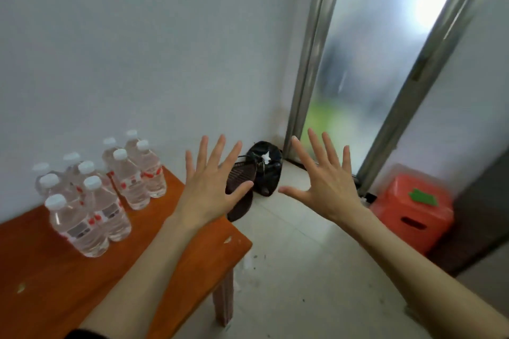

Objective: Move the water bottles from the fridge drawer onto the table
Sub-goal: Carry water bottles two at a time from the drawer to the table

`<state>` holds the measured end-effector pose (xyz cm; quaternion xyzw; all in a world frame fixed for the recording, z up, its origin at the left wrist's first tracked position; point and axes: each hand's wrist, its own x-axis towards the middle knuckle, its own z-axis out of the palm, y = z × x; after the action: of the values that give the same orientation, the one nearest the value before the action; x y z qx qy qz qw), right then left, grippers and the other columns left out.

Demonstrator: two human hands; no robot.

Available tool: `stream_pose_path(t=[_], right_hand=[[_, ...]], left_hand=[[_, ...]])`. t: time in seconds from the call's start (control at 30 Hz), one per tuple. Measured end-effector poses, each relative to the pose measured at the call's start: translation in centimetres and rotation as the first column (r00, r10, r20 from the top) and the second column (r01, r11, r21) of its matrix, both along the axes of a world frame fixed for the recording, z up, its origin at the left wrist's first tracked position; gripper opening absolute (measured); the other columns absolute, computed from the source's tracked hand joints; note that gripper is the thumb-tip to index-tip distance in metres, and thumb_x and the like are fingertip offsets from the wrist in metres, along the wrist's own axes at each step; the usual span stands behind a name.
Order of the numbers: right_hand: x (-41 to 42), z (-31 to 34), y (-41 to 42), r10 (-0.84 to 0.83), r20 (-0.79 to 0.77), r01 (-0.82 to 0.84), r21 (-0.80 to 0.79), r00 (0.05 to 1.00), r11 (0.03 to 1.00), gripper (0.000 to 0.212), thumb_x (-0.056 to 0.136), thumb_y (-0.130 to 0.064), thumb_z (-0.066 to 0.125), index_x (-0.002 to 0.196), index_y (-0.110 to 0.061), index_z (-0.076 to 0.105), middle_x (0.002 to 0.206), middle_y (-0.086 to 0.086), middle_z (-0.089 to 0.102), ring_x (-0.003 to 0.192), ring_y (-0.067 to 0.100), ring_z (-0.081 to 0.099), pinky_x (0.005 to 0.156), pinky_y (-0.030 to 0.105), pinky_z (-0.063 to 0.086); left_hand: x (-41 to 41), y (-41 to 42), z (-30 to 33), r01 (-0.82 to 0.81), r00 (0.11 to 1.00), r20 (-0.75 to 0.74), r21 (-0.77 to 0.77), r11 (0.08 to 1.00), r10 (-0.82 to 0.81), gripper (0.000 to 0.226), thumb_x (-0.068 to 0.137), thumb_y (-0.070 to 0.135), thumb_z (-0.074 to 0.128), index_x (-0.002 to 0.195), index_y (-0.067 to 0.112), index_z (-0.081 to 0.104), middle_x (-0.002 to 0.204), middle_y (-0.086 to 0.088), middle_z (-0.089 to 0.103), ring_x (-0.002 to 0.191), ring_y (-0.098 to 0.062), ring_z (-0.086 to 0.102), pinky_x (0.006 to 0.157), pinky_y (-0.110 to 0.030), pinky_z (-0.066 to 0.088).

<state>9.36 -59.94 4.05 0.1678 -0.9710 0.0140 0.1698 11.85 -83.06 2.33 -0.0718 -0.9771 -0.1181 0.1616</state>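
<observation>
Brightness: medium, soft daylight, no harsh contrast.
Source: frosted glass door [366, 69] at right, brightest patch blown out white near its top.
Glare: small highlights on water bottles [93, 195] and their caps; faint sheen on floor tiles [297, 242].
Shadows: weak, diffuse; dark area under table [176, 253] edge and around black bag [265, 168].
Blur: whole frame slightly soft, motion smear on bottles and on orange stool [413, 209].
Distortion: wide-angle; door frame leans, forearms stretched toward lower corners.
Hands: left hand [209, 187] and right hand [327, 187] evenly lit, edges soft.
Wall: flat grey-white, slight falloff toward left.
</observation>
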Motion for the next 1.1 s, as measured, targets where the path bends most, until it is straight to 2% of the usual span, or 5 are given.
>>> stream_pose_path(t=[0.13,0.23,0.53,0.9,1.1], right_hand=[[3.9,1.0,8.7,-0.184,-0.02,0.184,-0.009,0.983,0.983,0.098,0.066,-0.086,0.023,0.141,-0.04,-0.02,0.152,-0.004,-0.025,0.141,0.024,-0.02,0.111,0.061,-0.002],[7.0,1.3,15.4,-0.316,-0.023,0.316,-0.02,0.948,0.949,0.099,0.062,-0.086,0.015,0.145,-0.039,-0.011,0.156,0.0,-0.015,0.144,0.027,-0.014,0.11,0.061,0.0],[17.5,1.2,38.1,-0.603,0.032,0.603,-0.048,0.797,0.796,0.098,0.071,-0.08,0.038,0.138,-0.039,-0.022,0.148,-0.003,-0.031,0.141,0.024,-0.023,0.11,0.06,-0.011],[25.7,1.0,58.9,-0.781,0.036,0.782,-0.021,0.623,0.623,0.092,0.059,-0.087,0.003,0.133,-0.042,-0.028,0.147,-0.004,-0.031,0.137,0.019,-0.028,0.11,0.059,-0.008],[25.1,-1.3,66.7,-0.818,0.101,0.823,-0.039,0.567,0.566,0.092,0.066,-0.087,0.01,0.137,-0.041,-0.025,0.155,-0.003,-0.022,0.138,0.018,-0.027,0.111,0.059,-0.009]], left_hand=[[0.3,8.6,1.4,0.125,0.992,0.021,-0.012,0.992,-0.125,0.078,0.084,0.067,0.03,0.145,0.037,-0.008,0.157,0.002,-0.013,0.14,-0.025,-0.026,0.113,-0.054,-0.011],[0.8,15.8,1.8,0.258,0.966,-0.015,-0.004,0.966,-0.258,0.082,0.077,0.074,0.019,0.146,0.036,-0.005,0.158,0.0,-0.007,0.142,-0.027,-0.019,0.112,-0.054,-0.009],[3.3,41.7,1.1,0.56,0.828,-0.017,-0.007,0.829,-0.56,0.086,0.069,0.077,0.006,0.145,0.038,-0.004,0.157,0.001,-0.009,0.142,-0.025,-0.021,0.113,-0.055,-0.007],[8.9,65.4,-0.2,0.722,0.691,0.04,-0.007,0.692,-0.721,0.073,0.085,0.067,0.027,0.143,0.042,-0.01,0.156,0.003,-0.016,0.138,-0.022,-0.028,0.11,-0.047,-0.017],[7.4,74.4,-1.8,0.769,0.635,0.127,-0.013,0.639,-0.762,0.072,0.086,0.066,0.025,0.144,0.041,-0.01,0.155,0.004,-0.018,0.133,-0.017,-0.032,0.11,-0.046,-0.017]])
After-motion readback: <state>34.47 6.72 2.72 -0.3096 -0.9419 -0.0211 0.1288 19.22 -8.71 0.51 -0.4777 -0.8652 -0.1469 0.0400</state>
